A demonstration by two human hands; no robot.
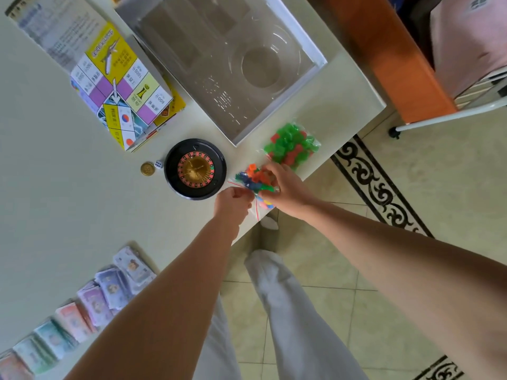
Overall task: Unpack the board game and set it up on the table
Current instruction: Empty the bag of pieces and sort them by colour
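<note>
A small clear bag (253, 179) of mixed orange, blue and green playing pieces sits just right of the frame's centre, at the near edge of the worktop (55, 187), held between both hands. The left hand (234, 200) has its grip closed in a pinch on the bag's lower end by the red seal strip. The right hand (286, 187) has its grip curled round the bag's right side.

Just above the right hand lies a second bag (292, 145), full of green and red blocks, flat on the worktop near its edge. Just left of the held bag stands a black roulette wheel (195, 169) with a gold centre. A white die (158, 164) touches or nearly touches its left rim, with a gold coin (147, 168) beside the die.

Above the wheel, at upper centre, the open game box (307, 42) shows a clear moulded insert. In the upper left lies the folded board (120, 89), partly over a printed sheet (55, 28). Stacks of play money (82, 305) run in a row along the lower left. Tiled floor (411, 174) with a dark patterned border fills the right side.
</note>
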